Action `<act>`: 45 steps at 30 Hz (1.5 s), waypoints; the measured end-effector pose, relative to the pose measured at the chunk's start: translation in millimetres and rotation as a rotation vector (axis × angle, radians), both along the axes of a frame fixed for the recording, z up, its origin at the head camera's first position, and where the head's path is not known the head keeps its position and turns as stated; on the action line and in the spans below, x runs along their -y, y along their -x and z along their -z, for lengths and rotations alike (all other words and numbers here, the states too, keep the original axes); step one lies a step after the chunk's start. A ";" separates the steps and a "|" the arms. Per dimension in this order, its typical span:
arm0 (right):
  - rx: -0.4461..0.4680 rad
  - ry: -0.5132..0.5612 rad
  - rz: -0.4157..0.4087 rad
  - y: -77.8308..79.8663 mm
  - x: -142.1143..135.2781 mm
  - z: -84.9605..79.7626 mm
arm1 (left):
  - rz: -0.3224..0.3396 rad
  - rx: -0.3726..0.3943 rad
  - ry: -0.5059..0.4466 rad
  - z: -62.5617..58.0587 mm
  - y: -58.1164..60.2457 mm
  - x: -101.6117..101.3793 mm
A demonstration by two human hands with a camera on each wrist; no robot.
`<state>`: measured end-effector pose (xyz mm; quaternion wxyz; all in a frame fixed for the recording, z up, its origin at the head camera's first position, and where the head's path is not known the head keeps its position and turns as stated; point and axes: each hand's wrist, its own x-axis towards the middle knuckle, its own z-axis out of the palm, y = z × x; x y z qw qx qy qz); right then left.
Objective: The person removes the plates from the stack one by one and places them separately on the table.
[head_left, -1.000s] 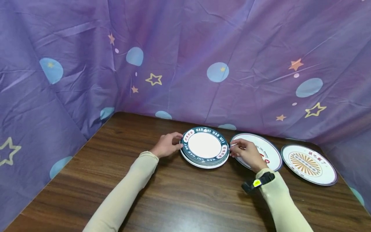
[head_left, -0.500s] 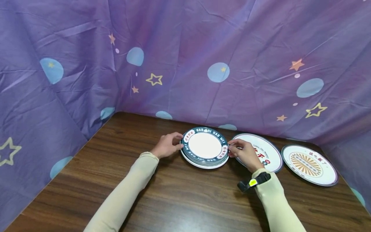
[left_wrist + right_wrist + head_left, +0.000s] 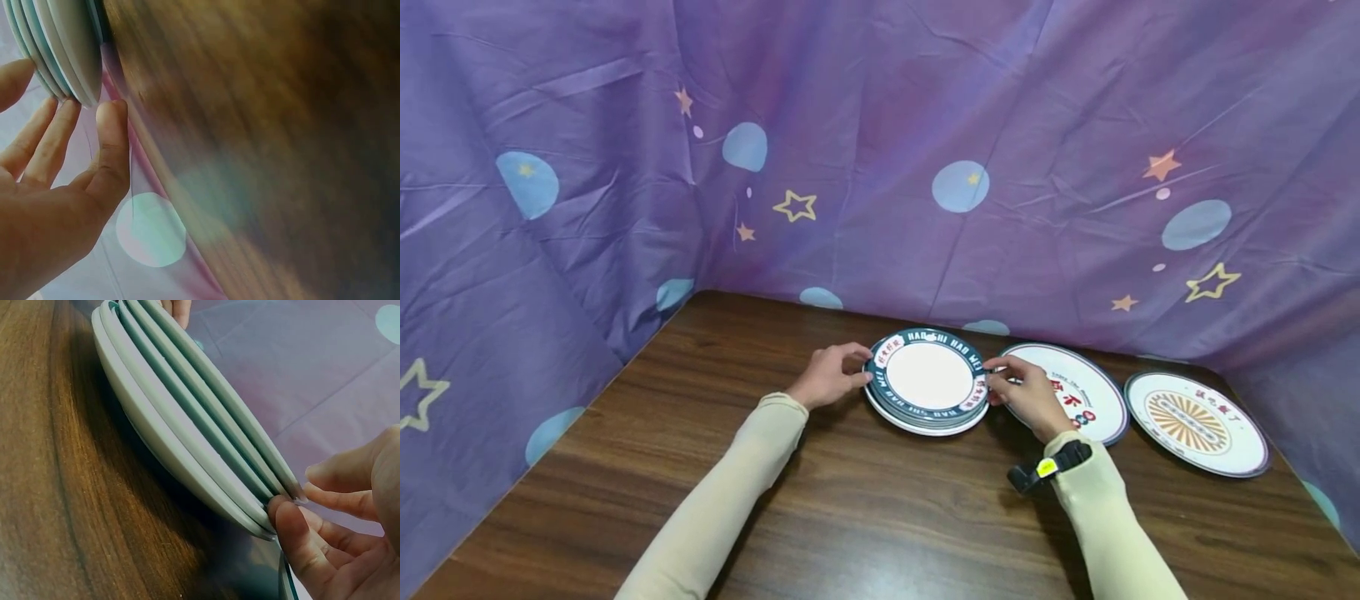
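Observation:
Several round plates stand in a stack, the top one white with a dark green lettered rim. In the left wrist view, the fingertips of my left hand touch the edges of the stacked plates from the left side. Opposite it, my right hand has its fingertips at the stack's right rim. The right wrist view shows those fingers against the plate edges, which lie slightly uneven. Part of a white oval plate with red print lies under the right hand in the head view.
Another white oval plate with an orange sunburst lies at the far right of the brown wooden table. A purple curtain with stars and blue discs hangs behind the table and along its sides.
My right hand has moved a little left, bringing its fingertips onto the stack's rim and uncovering more red print on the oval plate. The left hand stays at the rim.

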<state>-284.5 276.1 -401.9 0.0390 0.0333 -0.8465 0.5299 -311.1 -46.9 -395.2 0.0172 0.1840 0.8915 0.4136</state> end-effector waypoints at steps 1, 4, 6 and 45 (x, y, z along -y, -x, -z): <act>-0.002 -0.008 0.006 0.5 0.1 0.2 | 0.004 -0.007 0.004 -0.2 -0.1 0.1; -0.008 -0.043 0.020 1.2 0.2 0.0 | 0.010 -0.020 0.025 -1.2 -0.2 -0.2; -0.017 -0.071 0.031 1.6 0.4 -0.3 | 0.015 -0.030 0.049 -2.6 -0.7 -0.9; 0.209 0.372 -0.001 -7.3 -12.5 -7.1 | -0.019 0.012 0.088 -2.8 -1.6 -0.1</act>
